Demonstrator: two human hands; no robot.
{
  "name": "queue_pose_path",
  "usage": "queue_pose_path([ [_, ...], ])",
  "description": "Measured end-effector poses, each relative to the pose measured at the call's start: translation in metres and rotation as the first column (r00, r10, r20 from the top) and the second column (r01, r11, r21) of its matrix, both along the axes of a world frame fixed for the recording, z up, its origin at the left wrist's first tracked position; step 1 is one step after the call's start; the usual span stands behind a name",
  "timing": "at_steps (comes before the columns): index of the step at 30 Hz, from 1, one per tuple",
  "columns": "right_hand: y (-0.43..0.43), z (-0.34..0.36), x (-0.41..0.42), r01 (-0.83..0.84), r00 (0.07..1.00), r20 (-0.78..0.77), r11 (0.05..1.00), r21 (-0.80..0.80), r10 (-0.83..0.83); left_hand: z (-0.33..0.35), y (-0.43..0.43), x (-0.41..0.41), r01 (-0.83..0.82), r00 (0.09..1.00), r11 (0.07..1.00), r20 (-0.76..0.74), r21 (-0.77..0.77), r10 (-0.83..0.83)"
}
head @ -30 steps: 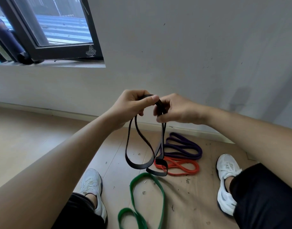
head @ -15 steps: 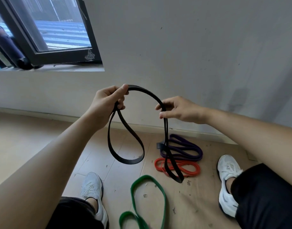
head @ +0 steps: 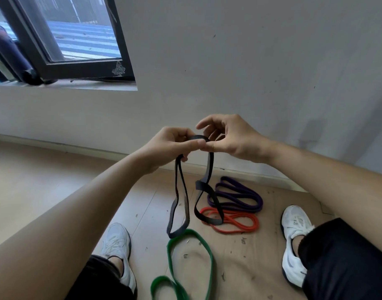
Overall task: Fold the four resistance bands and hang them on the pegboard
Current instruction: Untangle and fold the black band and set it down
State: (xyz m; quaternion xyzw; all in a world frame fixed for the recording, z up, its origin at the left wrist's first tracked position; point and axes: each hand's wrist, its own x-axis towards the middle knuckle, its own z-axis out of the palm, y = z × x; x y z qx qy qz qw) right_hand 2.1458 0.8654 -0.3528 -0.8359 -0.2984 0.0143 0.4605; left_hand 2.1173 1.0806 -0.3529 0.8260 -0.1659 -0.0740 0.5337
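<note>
A black resistance band [head: 208,169] hangs in two loops in front of me. My left hand [head: 170,146] grips its top with curled fingers. My right hand [head: 227,137] pinches the same top fold between thumb and a finger, its other fingers spread. The two hands touch at the thumbs. On the floor below lie a folded purple band [head: 237,194], a folded orange-red band [head: 235,221] and a green band [head: 190,263] lying loose. No pegboard is in view.
I squat over a wooden floor [head: 45,187] with my white shoes at the left [head: 117,245] and right [head: 294,239]. A white wall [head: 240,61] stands close ahead, with a dark-framed window [head: 77,40] at the upper left.
My hands, spread apart half a second ago with the band arched between them, have come together again. The black band now hangs in two narrower loops.
</note>
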Motion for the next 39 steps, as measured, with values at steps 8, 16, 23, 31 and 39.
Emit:
queue_pose_path([
  [8,-0.008,-0.015,0.007,-0.108,0.964,-0.254,0.989,-0.103,0.079,0.011,-0.002,-0.001,-0.059,0.997,0.970,0.036,-0.238,0.069],
  [16,-0.007,-0.022,0.012,-0.116,0.963,-0.256,0.988,-0.101,0.087,0.014,0.014,-0.001,-0.033,0.999,0.976,-0.040,-0.214,0.025],
  [23,-0.009,-0.010,0.011,-0.011,0.984,-0.174,0.995,0.104,0.029,0.013,0.017,-0.002,-0.091,0.996,0.990,0.007,-0.104,0.092],
  [31,-0.005,-0.039,0.013,-0.166,0.918,-0.385,0.974,-0.157,0.094,0.017,0.009,0.001,-0.281,0.946,0.915,0.079,-0.290,0.315],
  [39,0.028,-0.049,0.001,-0.134,0.951,-0.301,0.969,-0.205,0.068,0.019,0.007,0.004,-0.362,0.905,0.866,0.092,-0.346,0.415],
])
